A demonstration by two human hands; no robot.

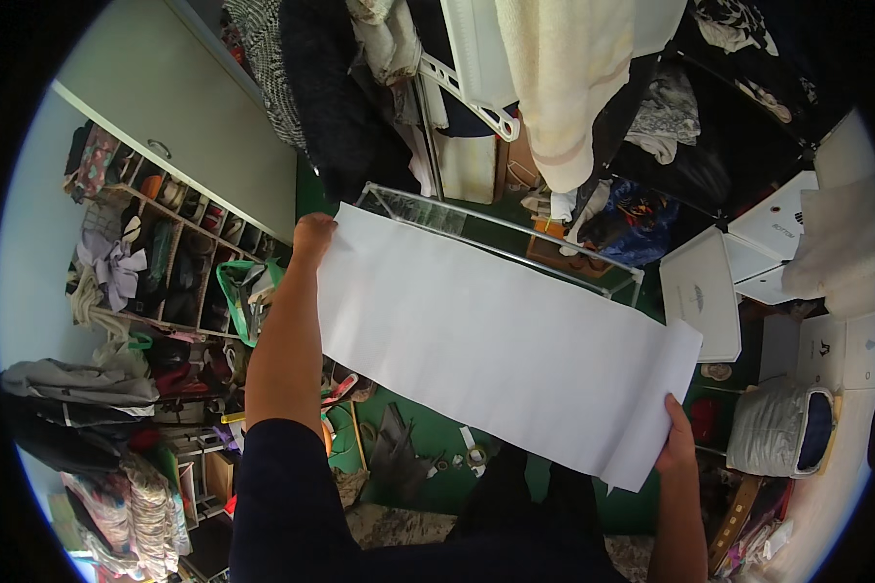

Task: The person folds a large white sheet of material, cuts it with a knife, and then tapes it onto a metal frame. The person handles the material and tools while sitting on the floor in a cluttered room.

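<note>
A long sheet of white paper [486,335] stretches between my two hands, tilted down toward the right. Its right end curls over into a partial roll. At the upper left corner my left hand [314,236] is closed on the edge of the sheet. My right hand [677,442] grips the curled right end, thumb on top and the other fingers hidden behind it. Just beyond the sheet stands a metal tube frame [496,236], and the sheet covers part of it.
Shoe shelves [180,228] and piled clothes [78,389] line the left, below a pale cabinet door [166,87]. A cream towel [559,87] hangs at the back. White boxes [705,296] and a silver storage bag [773,428] stand right. Tape rolls [474,455] lie on the green floor [423,423].
</note>
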